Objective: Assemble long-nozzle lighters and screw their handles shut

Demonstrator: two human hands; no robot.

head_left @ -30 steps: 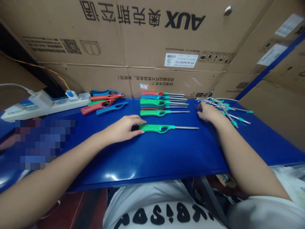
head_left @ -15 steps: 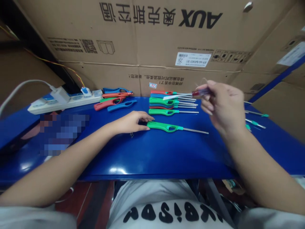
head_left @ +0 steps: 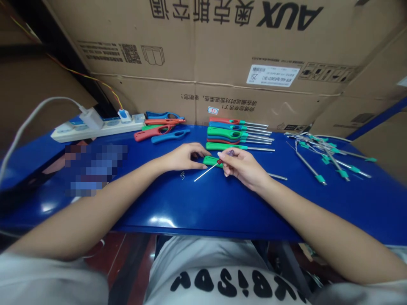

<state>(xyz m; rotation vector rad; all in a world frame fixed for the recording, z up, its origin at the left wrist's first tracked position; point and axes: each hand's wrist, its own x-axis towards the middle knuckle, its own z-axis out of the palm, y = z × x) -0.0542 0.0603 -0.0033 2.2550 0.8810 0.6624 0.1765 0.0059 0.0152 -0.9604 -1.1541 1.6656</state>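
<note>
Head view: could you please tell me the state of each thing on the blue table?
Green lighter, flat on the table, end held by left hand.
Screwdriver, gripped in right hand, shaft pointing down-left.
Assembled lighters, laid in a neat row.
Handle shells, loose in a pile.
Metal tubes, scattered.
Power strip, charger plugged in.

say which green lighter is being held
The lone green lighter nearest the person, apart from the stacked row; left hand grips it, right hand holds a screwdriver.
</note>
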